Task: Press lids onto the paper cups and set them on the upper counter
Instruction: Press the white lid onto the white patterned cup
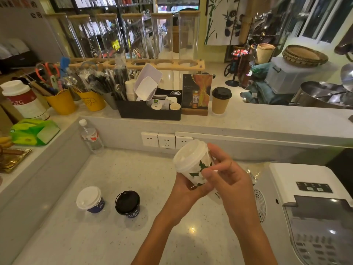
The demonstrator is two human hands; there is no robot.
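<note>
I hold a white paper cup with green leaf print [198,170] tilted above the lower counter [107,236], a white lid [188,154] on its rim. My left hand [186,190] cups its base from below. My right hand [227,176] grips its side, fingers wrapped around the wall. On the lower counter to the left stand two small blue cups, one with a white lid [89,198], one with a black lid [127,203]. A brown cup with a black lid [220,101] stands on the upper counter [267,119].
A black organiser [149,109], yellow tubs [61,104] of utensils and a menu card [196,94] crowd the upper counter's left part. A water bottle [90,136] stands in the lower corner. A white machine [309,207] fills the right side.
</note>
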